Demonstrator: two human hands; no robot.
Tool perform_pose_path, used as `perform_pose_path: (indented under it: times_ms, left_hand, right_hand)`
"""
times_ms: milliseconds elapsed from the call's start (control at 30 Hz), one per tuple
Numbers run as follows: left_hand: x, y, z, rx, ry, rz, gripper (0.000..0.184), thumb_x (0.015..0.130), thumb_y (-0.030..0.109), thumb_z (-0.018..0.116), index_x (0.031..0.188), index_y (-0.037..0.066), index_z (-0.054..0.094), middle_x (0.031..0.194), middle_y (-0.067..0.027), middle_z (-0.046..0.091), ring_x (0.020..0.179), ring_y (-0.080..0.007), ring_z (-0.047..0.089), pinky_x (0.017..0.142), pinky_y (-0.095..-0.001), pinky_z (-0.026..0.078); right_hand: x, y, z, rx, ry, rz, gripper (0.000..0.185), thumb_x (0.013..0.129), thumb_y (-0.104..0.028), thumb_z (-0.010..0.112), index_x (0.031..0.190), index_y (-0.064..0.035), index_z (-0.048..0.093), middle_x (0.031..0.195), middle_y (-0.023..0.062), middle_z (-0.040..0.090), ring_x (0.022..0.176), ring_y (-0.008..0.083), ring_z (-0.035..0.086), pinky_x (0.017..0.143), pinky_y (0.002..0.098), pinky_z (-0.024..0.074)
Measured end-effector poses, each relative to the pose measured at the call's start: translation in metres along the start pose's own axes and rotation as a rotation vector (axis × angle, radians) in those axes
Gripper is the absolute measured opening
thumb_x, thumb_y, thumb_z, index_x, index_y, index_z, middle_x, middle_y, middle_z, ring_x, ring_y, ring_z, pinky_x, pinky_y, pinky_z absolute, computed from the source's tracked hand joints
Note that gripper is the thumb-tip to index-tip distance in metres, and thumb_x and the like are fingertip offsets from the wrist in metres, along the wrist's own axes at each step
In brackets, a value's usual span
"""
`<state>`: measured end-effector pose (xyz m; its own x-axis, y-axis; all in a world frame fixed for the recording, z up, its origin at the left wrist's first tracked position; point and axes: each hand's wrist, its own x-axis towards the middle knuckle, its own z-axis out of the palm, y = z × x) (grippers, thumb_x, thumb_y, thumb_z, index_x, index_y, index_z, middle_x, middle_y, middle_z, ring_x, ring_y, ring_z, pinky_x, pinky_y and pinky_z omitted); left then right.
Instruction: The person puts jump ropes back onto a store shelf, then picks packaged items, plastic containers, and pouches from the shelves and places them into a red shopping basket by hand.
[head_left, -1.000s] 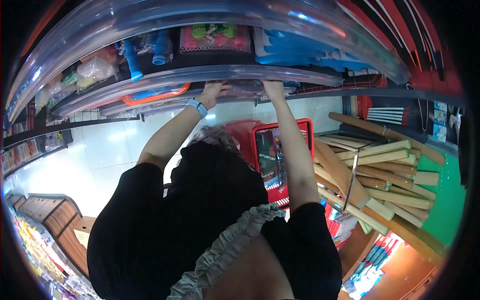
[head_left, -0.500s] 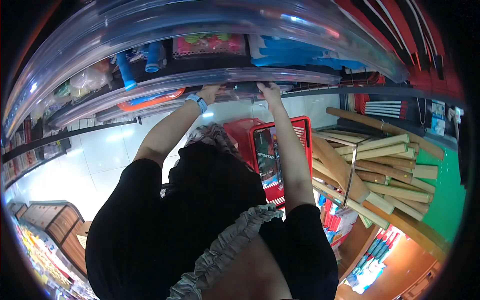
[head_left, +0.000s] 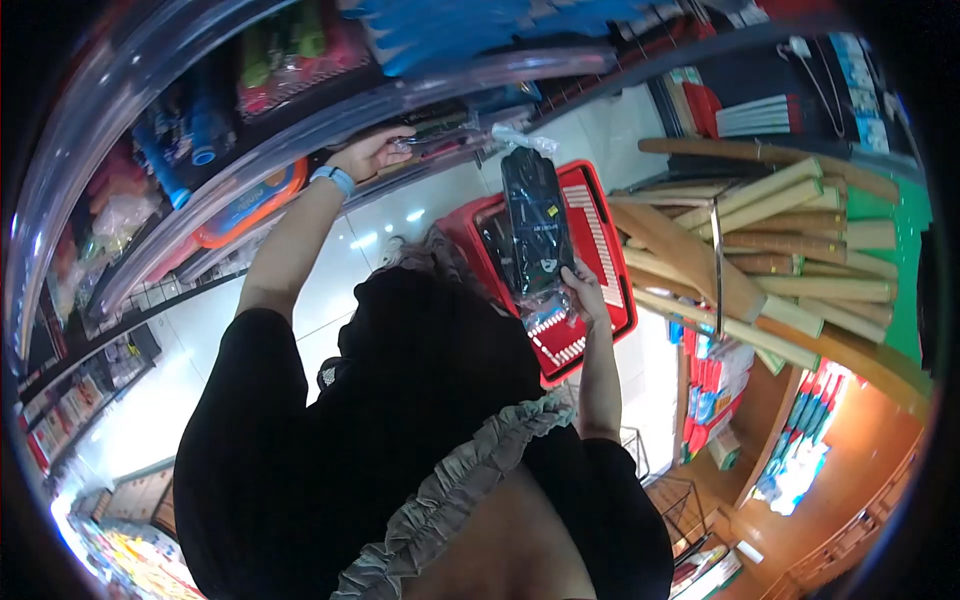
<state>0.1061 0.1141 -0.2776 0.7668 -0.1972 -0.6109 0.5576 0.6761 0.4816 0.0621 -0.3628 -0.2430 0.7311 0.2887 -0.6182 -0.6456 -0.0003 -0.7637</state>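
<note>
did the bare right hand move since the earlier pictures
Yes: judged against the long shelf with a clear plastic front, the bare right hand has moved away, lower in the view, and now holds an oblong black package in clear plastic.

Had a pale, glossy tiled floor [head_left: 205, 345], streaked with white reflections [head_left: 365, 240]. Showed dark-edged shelving [head_left: 720, 42] curving along the top and left, a green panel [head_left: 910, 260] at far right, and a brightly lit orange-brown wooden unit [head_left: 870, 440] at lower right.
</note>
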Motion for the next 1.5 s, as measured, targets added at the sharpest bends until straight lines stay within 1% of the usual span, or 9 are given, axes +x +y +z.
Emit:
perform_pose_path:
  times_ms: [100, 200, 400, 700, 833, 967, 1100, 1333, 1500]
  left_hand:
    - [-0.027, -0.002, 0.04, 0.131, -0.067, -0.04, 0.021, 0.083, 0.01, 0.061, 0.101, 0.004, 0.053, 0.088, -0.0032, 0.06, 0.076, -0.011, 0.06, 0.074, -0.0239, 0.052]
    - [-0.038, -0.025, 0.063, 0.266, -0.16, -0.018, 0.031, 0.082, 0.01, 0.062, 0.11, 0.002, 0.049, 0.095, -0.0044, 0.059, 0.079, -0.0103, 0.06, 0.074, -0.0233, 0.052]
    - [-0.061, -0.078, 0.121, 0.513, -0.376, -0.155, 0.033, 0.079, 0.01, 0.066, 0.109, 0.003, 0.055, 0.095, -0.0039, 0.06, 0.083, -0.0115, 0.058, 0.078, -0.0267, 0.048]
    - [-0.042, -0.163, 0.211, 0.799, -0.622, -0.065, 0.035, 0.082, 0.015, 0.063, 0.112, 0.0, 0.053, 0.096, -0.0054, 0.063, 0.087, -0.0109, 0.057, 0.076, -0.0246, 0.046]
    - [-0.024, -0.193, 0.231, 1.55, -0.833, -0.005, 0.054, 0.079, 0.031, 0.065, 0.117, -0.004, 0.049, 0.093, -0.0169, 0.061, 0.083, -0.0186, 0.059, 0.071, -0.031, 0.047]
    - [-0.01, -0.21, 0.199, 1.414, -0.726, 0.158, 0.053, 0.077, 0.035, 0.065, 0.11, -0.006, 0.055, 0.088, -0.0146, 0.064, 0.082, -0.0234, 0.061, 0.074, -0.0318, 0.047]
    - [-0.021, -0.185, 0.153, 1.015, -0.399, 0.077, 0.03, 0.082, 0.008, 0.06, 0.111, 0.001, 0.055, 0.082, -0.0043, 0.061, 0.071, -0.0113, 0.06, 0.062, -0.0265, 0.048]
    - [-0.052, -0.118, 0.035, 0.491, 0.379, 0.306, 0.029, 0.083, 0.012, 0.059, 0.111, 0.004, 0.053, 0.085, -0.0047, 0.061, 0.072, -0.0136, 0.06, 0.063, -0.0265, 0.049]
    - [-0.068, -0.071, -0.011, 0.229, 0.584, 0.514, 0.043, 0.084, 0.018, 0.059, 0.121, 0.003, 0.043, 0.097, -0.0077, 0.058, 0.075, -0.0152, 0.061, 0.064, -0.026, 0.05]
  right_hand:
    - [-0.018, 0.037, -0.065, -0.184, 0.025, 0.072, 0.025, 0.083, -0.005, 0.06, 0.108, -0.0053, 0.056, 0.085, 0.0049, 0.063, 0.059, 0.0096, 0.058, 0.047, 0.0202, 0.0442]
    - [-0.015, 0.091, -0.102, -0.395, 0.414, -0.211, 0.036, 0.073, 0.006, 0.059, 0.107, -0.0041, 0.058, 0.084, 0.0057, 0.065, 0.064, 0.0141, 0.059, 0.058, 0.0244, 0.0474]
    - [-0.027, 0.115, -0.121, -1.193, 0.86, 0.221, 0.038, 0.072, -0.021, 0.065, 0.105, -0.0029, 0.061, 0.087, 0.0166, 0.065, 0.078, 0.0258, 0.064, 0.072, 0.0326, 0.0494]
    - [-0.016, 0.101, -0.112, -0.531, 0.769, -0.21, 0.024, 0.074, -0.007, 0.059, 0.096, 0.0024, 0.062, 0.086, 0.0113, 0.064, 0.077, 0.0168, 0.06, 0.068, 0.028, 0.0468]
    - [-0.021, 0.093, -0.108, -0.366, 0.712, -0.228, 0.021, 0.076, -0.007, 0.057, 0.094, 0.0027, 0.061, 0.079, 0.0094, 0.063, 0.067, 0.0138, 0.059, 0.058, 0.0262, 0.0461]
    - [-0.022, 0.124, -0.136, -0.194, 0.818, -0.155, 0.017, 0.078, -0.009, 0.058, 0.091, 0.0003, 0.061, 0.072, 0.0064, 0.062, 0.059, 0.0113, 0.058, 0.05, 0.0241, 0.0449]
    - [-0.034, 0.149, -0.168, -0.253, 0.845, -0.016, 0.012, 0.079, -0.01, 0.058, 0.089, -0.0037, 0.061, 0.073, 0.0053, 0.062, 0.054, 0.0122, 0.059, 0.043, 0.0235, 0.0451]
    - [0.001, 0.108, -0.118, -0.102, 0.741, -0.111, 0.01, 0.082, -0.011, 0.06, 0.079, -0.0022, 0.06, 0.063, 0.0011, 0.054, 0.048, 0.009, 0.048, 0.039, 0.0232, 0.0379]
    - [0.076, 0.048, -0.046, -0.269, 0.426, -0.23, 0.011, 0.082, -0.012, 0.06, 0.087, -0.0029, 0.063, 0.067, 0.0003, 0.057, 0.05, 0.0062, 0.049, 0.043, 0.0198, 0.0369]
